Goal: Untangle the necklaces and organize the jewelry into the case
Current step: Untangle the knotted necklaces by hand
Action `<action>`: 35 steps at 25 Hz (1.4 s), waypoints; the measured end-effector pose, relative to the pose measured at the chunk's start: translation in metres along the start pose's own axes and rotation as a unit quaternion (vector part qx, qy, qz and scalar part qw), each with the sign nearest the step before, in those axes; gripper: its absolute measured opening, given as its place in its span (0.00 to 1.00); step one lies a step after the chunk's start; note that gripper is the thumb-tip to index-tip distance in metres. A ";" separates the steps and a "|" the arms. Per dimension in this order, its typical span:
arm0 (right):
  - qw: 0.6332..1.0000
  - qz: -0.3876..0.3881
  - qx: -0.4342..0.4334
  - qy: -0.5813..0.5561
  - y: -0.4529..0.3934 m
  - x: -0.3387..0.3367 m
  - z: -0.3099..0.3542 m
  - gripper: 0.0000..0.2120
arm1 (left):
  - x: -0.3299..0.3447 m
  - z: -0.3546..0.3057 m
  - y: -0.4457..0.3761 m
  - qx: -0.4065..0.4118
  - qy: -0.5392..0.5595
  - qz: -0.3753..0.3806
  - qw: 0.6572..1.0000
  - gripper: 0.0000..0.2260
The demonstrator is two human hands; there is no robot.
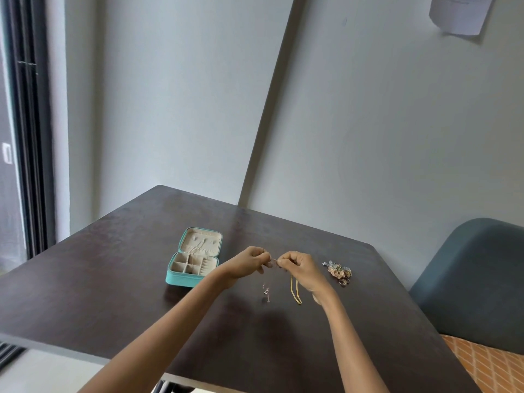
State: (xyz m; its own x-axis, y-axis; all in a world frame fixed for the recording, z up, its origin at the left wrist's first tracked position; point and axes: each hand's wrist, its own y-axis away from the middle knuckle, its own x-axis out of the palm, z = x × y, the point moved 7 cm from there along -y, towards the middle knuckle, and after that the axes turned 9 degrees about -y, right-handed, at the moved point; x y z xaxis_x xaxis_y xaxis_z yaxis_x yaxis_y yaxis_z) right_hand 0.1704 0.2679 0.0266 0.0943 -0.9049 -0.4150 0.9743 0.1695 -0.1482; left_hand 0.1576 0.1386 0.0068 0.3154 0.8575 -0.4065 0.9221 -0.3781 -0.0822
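Dark table (113, 293) by a grey wall holds an open teal case (195, 258) at left, a gold chain (295, 290) and a jewelry pile (338, 271) at right, while left hand (249, 263) and right hand (300, 268) pinch a thin necklace (272, 262) between closed fingertips above it
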 end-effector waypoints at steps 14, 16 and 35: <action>0.980 -0.045 0.075 -0.179 0.002 -0.004 -0.016 0.12 | -0.003 0.009 0.004 0.047 0.122 0.006 0.991 0.05; 0.964 -0.037 0.078 -0.251 0.004 0.004 -0.014 0.13 | -0.002 0.005 0.005 0.073 -0.013 -0.001 0.997 0.04; 0.962 -0.067 0.108 -0.241 0.008 0.002 -0.025 0.13 | -0.026 0.011 0.013 0.069 0.105 -0.180 0.976 0.08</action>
State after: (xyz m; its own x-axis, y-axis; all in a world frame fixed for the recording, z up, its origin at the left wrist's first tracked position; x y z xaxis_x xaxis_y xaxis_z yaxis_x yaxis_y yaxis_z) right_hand 0.1728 0.2771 0.0021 -0.0025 -0.9978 0.0667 0.9992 0.0002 0.0397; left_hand 0.1591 0.1073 0.0069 0.0291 0.9903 -0.1355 0.9474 -0.0706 -0.3121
